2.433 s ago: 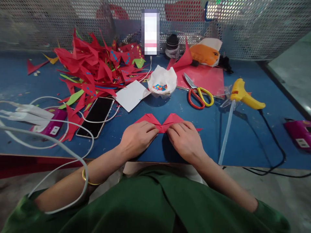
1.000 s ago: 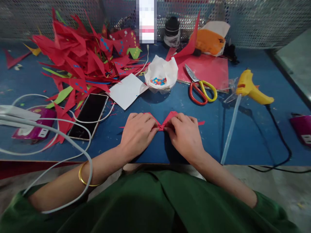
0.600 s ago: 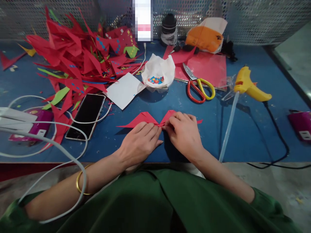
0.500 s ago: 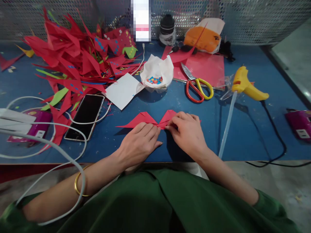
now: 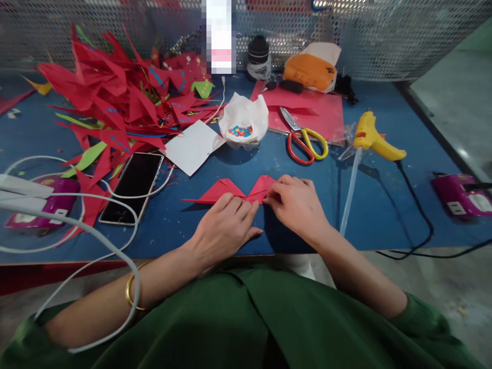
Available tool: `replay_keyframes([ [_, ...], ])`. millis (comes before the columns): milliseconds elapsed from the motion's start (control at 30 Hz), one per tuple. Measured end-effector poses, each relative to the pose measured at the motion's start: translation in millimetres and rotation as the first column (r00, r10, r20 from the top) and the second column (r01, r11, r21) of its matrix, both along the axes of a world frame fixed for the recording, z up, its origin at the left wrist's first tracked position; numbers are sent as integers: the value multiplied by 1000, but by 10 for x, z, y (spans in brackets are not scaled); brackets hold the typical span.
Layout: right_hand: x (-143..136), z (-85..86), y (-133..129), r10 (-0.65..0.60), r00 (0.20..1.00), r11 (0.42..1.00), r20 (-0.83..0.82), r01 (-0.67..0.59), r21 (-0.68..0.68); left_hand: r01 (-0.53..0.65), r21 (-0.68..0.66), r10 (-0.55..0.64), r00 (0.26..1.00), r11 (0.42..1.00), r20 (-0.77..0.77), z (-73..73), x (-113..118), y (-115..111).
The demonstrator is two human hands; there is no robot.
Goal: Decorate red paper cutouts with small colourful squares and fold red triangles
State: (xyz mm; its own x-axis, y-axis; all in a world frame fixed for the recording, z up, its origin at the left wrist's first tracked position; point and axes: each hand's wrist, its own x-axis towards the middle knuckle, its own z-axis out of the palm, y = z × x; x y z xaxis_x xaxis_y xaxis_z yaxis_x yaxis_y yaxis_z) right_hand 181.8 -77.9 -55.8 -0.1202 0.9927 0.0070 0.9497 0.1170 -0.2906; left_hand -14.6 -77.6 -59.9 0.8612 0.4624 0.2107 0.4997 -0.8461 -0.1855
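Observation:
A folded red paper piece (image 5: 220, 191), with two raised peaks and a long pointed tip at its left, lies on the blue table in front of me. The fingers of my left hand (image 5: 221, 228) rest on its near edge, just left of the middle, with the thumb stretched away from it. Thumb and fingertips of my right hand (image 5: 298, 205) pinch the right part, and that hand hides the paper's right end. Behind the paper stands a white paper-lined bowl (image 5: 260, 110) holding small coloured bits.
Red and green folded papers (image 5: 126, 97) are heaped at the back left. A phone (image 5: 130, 187) and a white cable lie before them. Beyond my right hand are scissors (image 5: 302, 141) and a yellow glue gun (image 5: 374, 138) with its cord. A perforated metal screen (image 5: 369, 41) borders the back.
The whole view has shifted slightly. My left thumb sticks out a little farther to the right, and its fingers have shifted slightly on the paper. My right hand keeps its pinch.

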Motion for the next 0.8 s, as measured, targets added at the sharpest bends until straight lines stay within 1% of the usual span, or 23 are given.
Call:
replay_keyframes([
  [133,116,10,-8,-61,998,997,-30,59,-40,-15,-3,15,1000,1000,-10,-2,9,-13],
  [267,237,16,-13,-97,995,993,-3,96,-64,-5,15,5,1000,1000,2,-17,-1,-21],
  [400,265,18,-19,-81,994,996,72,84,-41,-3,38,2,1000,999,11,-28,5,-29],
  [467,260,22,-19,-62,994,997,84,65,-34,-6,51,5,1000,999,13,-23,22,-34],
  [633,287,32,-12,-66,997,997,43,68,-42,-21,66,22,1000,998,-15,2,77,-53],
  [800,401,40,-17,-102,994,992,25,103,-71,-26,60,27,1000,998,-13,10,97,-59],
])
